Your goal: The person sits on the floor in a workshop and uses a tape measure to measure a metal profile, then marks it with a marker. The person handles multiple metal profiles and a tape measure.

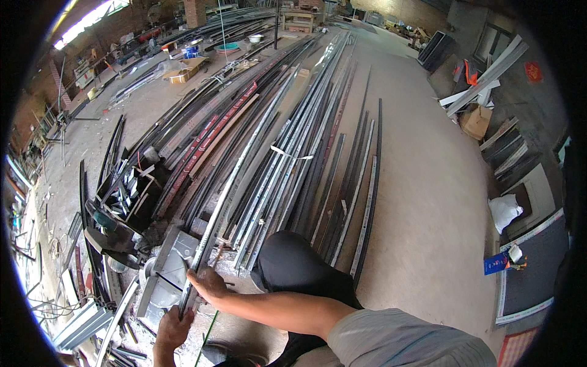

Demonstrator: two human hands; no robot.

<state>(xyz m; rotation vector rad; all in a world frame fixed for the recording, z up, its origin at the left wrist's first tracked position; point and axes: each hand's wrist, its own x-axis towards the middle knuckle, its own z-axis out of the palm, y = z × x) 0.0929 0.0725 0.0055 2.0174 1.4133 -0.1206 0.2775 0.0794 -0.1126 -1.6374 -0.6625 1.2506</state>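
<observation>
A long metal profile (227, 199) lies across the grey metal table of a cut-off saw (169, 282) and runs far forward over the stacked lengths. My left hand (173, 328) is closed around its near end, beside the saw table. Just ahead, my right hand (206, 285) grips the same profile from the right, with the fingers wrapped over its edge. The saw's dark motor head (110, 235) stands at the left of the table. Its blade cannot be made out clearly.
Bundled long profiles (287, 168) cover the floor ahead, one bundle tied with a white strip (291, 153). A dark bin of offcuts (131, 192) stands beyond the saw. Loose pieces (82, 324) lie at left. Panels, a white bag (505, 212) and a cardboard box (476, 122) line the right wall.
</observation>
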